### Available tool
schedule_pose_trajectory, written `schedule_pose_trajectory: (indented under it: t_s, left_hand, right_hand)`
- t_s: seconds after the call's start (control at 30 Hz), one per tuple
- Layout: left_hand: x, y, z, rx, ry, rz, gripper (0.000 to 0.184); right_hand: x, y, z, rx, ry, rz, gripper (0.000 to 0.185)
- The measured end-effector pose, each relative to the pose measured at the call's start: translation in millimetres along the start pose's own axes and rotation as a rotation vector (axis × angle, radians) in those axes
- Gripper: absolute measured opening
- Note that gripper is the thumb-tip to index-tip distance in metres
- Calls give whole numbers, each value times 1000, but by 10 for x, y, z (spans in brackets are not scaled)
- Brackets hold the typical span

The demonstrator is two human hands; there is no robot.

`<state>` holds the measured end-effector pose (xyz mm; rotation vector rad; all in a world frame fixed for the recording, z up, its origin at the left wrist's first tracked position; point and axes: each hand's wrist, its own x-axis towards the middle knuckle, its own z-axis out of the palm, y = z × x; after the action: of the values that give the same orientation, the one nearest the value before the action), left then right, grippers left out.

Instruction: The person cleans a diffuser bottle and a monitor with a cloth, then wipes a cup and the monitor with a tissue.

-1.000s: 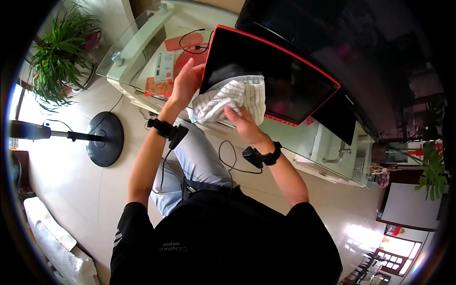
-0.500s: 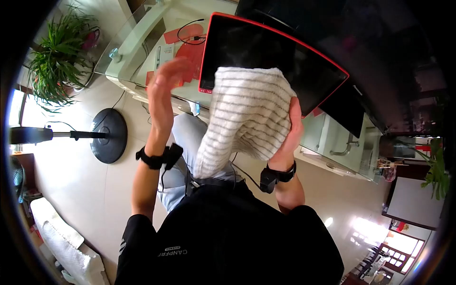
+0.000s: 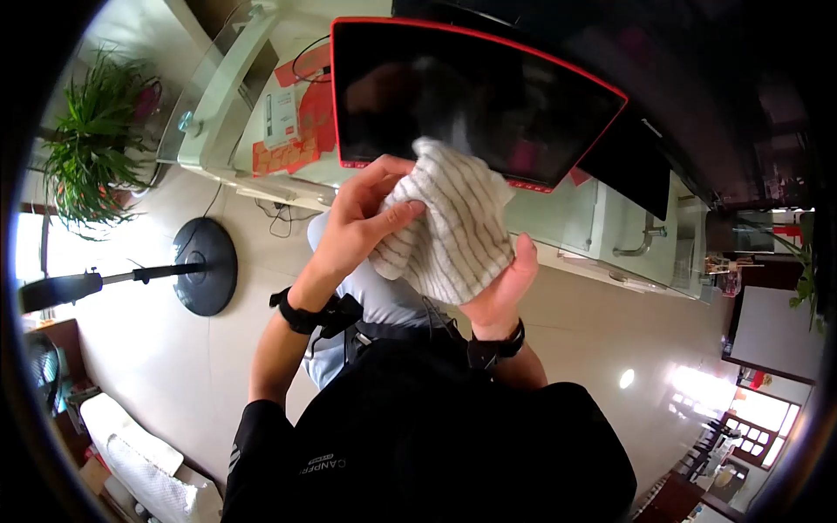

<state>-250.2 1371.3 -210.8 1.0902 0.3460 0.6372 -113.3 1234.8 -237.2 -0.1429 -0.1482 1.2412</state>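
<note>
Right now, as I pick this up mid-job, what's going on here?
The person's left hand pinches a striped cloth, thumb on top. The right hand is at the cloth's lower right, its fingers hidden behind it. In view, the cloth overlaps the lower edge of a red-framed screen; whether they touch, I can't tell. A glass-topped stand is beneath the screen.

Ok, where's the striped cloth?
In the head view, the striped cloth is at centre, between the left hand and right hand, hiding part of the lower edge of the red-framed screen.
</note>
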Motion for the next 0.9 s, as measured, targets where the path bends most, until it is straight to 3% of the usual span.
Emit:
schedule_pose_trajectory:
  t_s: [0.1, 0.13, 0.17, 0.2, 0.23, 0.27, 0.43, 0.5, 0.57, 0.67, 0.73, 0.9]
  left_hand:
    - [67, 22, -172, 377, 80, 80, 22]
    - [73, 42, -244, 351, 214, 159, 18]
    - [130, 46, -303, 523, 384, 380, 17]
    - [197, 96, -380, 478, 453, 493, 16]
    - [237, 175, -450, 429, 534, 512, 19]
    - [285, 239, -542, 564, 570, 497, 29]
    - [822, 115, -995, 187, 495, 361, 55]
    - [1032, -79, -1176, -39, 391, 263, 55]
    - [1085, -129, -1118, -203, 277, 137, 58]
    - [1076, -111, -758, -89, 491, 238, 59]
    - [1091, -152, -814, -105, 467, 249, 58]
    - [1109, -244, -816, 57, 548, 367, 59]
  right_hand:
    - [-20, -57, 107, -109, 45, -66, 68]
    - [-38, -106, 178, -182, 118, -148, 68]
    - [-80, -181, 248, -255, 194, -229, 67]
    - [-117, -276, 273, -328, 271, -306, 66]
    - [-154, -431, 131, -185, 6, -324, 66]
    - [-170, -543, 161, -257, 35, -422, 65]
    - [57, -775, 391, -792, 235, -958, 63]
    - [226, -843, 159, -1053, 357, -1031, 65]
    - [415, -886, -53, -1312, 475, -1025, 67]
    - [773, -938, -252, -1604, 479, -971, 74]
    - [942, -817, -104, -1746, 529, -906, 80]
    - [1257, -667, -194, -1812, 521, -837, 83]
